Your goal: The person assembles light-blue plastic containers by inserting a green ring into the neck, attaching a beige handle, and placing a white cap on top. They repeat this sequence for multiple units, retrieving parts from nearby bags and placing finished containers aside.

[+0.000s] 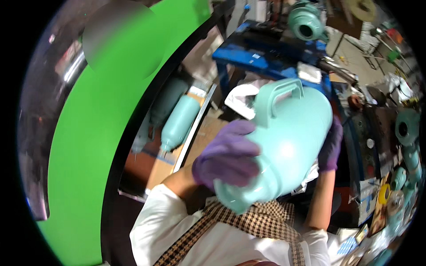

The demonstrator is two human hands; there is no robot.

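Note:
I hold a large pale turquoise housing (288, 137) with a moulded handle on top, raised close in front of me. My left hand (228, 155), in a purple glove, grips its lower left side near the narrow neck. My right hand (330, 144), also gloved in purple, presses against its right side, mostly hidden behind the body. The shell is glossy and tilted, neck end pointing down toward my chest.
A green curved panel (102, 133) with a black edge fills the left. Two more turquoise housings (179, 122) lie on cardboard below. A blue stand (266, 55) holds another turquoise part (306, 22). Several turquoise parts (406, 133) crowd a bench at the right.

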